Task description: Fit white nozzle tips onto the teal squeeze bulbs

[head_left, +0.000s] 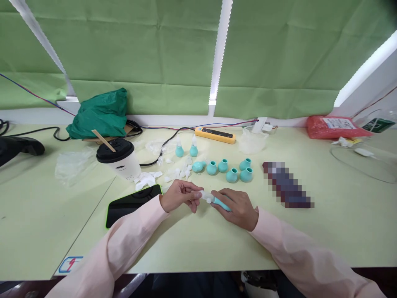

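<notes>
We seem mid-fit: left hand point(180, 196) pinches the translucent nozzle point(207, 196), right hand point(238, 206) curls round the teal bulb point(222, 204); seating likely needs straight alignment.

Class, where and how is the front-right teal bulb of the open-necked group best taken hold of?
Probably around the rounded lower body of that front-right bulb, coming from the right. It stands with its open neck upward and its belly low, while neighbouring bulbs stand to its left and behind it.

Lidded cup point(127, 164), yellow power strip point(215, 135), green bag point(99, 111)
</notes>
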Tool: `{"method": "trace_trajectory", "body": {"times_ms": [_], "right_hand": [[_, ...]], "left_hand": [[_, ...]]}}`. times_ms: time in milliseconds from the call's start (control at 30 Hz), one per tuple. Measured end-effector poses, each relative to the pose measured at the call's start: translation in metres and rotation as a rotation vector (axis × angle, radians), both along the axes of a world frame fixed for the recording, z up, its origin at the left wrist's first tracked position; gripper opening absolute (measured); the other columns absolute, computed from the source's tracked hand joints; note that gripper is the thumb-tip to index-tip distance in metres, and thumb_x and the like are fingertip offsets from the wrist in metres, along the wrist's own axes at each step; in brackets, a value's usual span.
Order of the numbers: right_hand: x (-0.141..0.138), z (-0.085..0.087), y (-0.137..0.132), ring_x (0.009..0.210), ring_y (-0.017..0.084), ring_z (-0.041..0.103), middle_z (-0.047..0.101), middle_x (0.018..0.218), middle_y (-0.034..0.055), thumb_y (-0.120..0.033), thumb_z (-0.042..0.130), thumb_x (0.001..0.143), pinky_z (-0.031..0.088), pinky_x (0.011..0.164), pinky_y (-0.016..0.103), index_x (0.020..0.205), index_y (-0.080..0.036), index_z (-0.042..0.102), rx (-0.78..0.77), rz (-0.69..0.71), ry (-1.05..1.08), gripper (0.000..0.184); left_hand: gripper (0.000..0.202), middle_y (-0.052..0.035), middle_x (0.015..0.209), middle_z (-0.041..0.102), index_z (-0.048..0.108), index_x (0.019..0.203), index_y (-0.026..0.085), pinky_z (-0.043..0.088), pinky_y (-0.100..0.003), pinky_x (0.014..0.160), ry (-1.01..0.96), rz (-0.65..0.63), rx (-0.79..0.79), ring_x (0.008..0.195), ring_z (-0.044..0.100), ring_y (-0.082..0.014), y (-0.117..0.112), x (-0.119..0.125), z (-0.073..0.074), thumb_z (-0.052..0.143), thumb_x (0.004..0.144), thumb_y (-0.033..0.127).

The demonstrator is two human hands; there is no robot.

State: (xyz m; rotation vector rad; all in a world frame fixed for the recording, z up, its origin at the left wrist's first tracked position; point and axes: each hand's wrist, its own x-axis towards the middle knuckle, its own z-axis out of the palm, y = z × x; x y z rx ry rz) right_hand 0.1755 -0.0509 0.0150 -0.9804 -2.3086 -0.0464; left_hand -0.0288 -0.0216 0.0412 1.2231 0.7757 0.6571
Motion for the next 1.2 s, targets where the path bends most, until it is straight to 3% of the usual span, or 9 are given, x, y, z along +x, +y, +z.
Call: {"method": "trace_trajectory", "body": {"times_ms": [200, 467, 733, 900, 1000, 1100, 1200], "right_hand": [[-0.002, 0.004, 0.0, 0.063, 0.016, 0.053, 0.059, 0.074, 0.007, -0.029, 0.044, 0.078, 0.036, 0.052, 0.026, 0.1, -0.019, 0.052, -0.102, 0.052, 0.008, 0.026], [-0.011, 0.008, -0.005, 0.057, 0.014, 0.049, 0.054, 0.067, 0.0024, -0.029, 0.051, 0.073, 0.04, 0.052, 0.026, 0.092, -0.021, 0.053, -0.418, 0.13, 0.366, 0.02], [-0.017, 0.014, -0.009, 0.061, 0.015, 0.05, 0.057, 0.07, 0.0027, -0.032, 0.052, 0.071, 0.041, 0.054, 0.026, 0.082, -0.019, 0.057, -0.599, 0.087, 0.482, 0.017], [-0.021, 0.012, -0.012, 0.069, 0.016, 0.052, 0.057, 0.078, 0.003, -0.031, 0.054, 0.07, 0.045, 0.06, 0.027, 0.086, -0.02, 0.054, -0.616, 0.037, 0.635, 0.019], [-0.02, 0.007, -0.008, 0.071, 0.015, 0.053, 0.054, 0.086, 0.0044, -0.031, 0.058, 0.066, 0.047, 0.06, 0.029, 0.098, -0.021, 0.046, -0.642, 0.02, 0.785, 0.036], [-0.017, 0.002, 0.001, 0.074, 0.015, 0.052, 0.046, 0.098, 0.0052, -0.033, 0.061, 0.063, 0.05, 0.058, 0.032, 0.106, -0.027, 0.032, -0.684, 0.028, 1.013, 0.052], [-0.016, 0.0, 0.005, 0.078, 0.016, 0.051, 0.043, 0.103, 0.0055, -0.033, 0.06, 0.064, 0.05, 0.061, 0.035, 0.1, -0.027, 0.033, -0.693, 0.01, 1.105, 0.046]], "left_hand": [[0.026, -0.0034, 0.053, 0.061, 0.061, 0.075, 0.006, 0.048, -0.025, 0.044, 0.012, 0.035, 0.026, 0.042, 0.056, -0.0125, -0.003, 0.001, 0.0, 0.067, 0.056, 0.023], [0.027, -0.005, 0.055, 0.063, 0.059, 0.078, 0.006, 0.051, -0.03, 0.047, -0.052, 0.049, 0.006, 0.047, 0.06, -0.0172, -0.01, 0.004, 0.001, 0.067, 0.057, 0.021], [0.028, -0.0046, 0.052, 0.062, 0.058, 0.076, 0.006, 0.051, -0.031, 0.047, -0.055, 0.052, 0.019, 0.047, 0.06, -0.0179, -0.01, 0.005, 0.004, 0.066, 0.058, 0.026], [0.035, -0.0037, 0.06, 0.062, 0.061, 0.082, 0.009, 0.048, -0.025, 0.047, 0.048, 0.158, 0.242, 0.046, 0.055, -0.0116, -0.014, 0.019, 0.009, 0.068, 0.053, 0.028], [0.031, -0.0042, 0.066, 0.062, 0.061, 0.081, 0.011, 0.047, -0.023, 0.052, 0.139, 0.266, 0.414, 0.056, 0.057, -0.0127, -0.008, 0.027, 0.025, 0.064, 0.058, 0.032], [0.029, -0.0054, 0.078, 0.062, 0.059, 0.085, 0.013, 0.047, -0.024, 0.059, 0.162, 0.343, 0.628, 0.069, 0.057, -0.0145, 0.015, 0.031, 0.05, 0.058, 0.065, 0.034], [0.024, -0.0072, 0.097, 0.056, 0.057, 0.086, 0.013, 0.047, -0.024, 0.063, 0.183, 0.406, 0.895, 0.082, 0.053, -0.0158, 0.054, 0.038, 0.07, 0.054, 0.068, 0.029]]}}
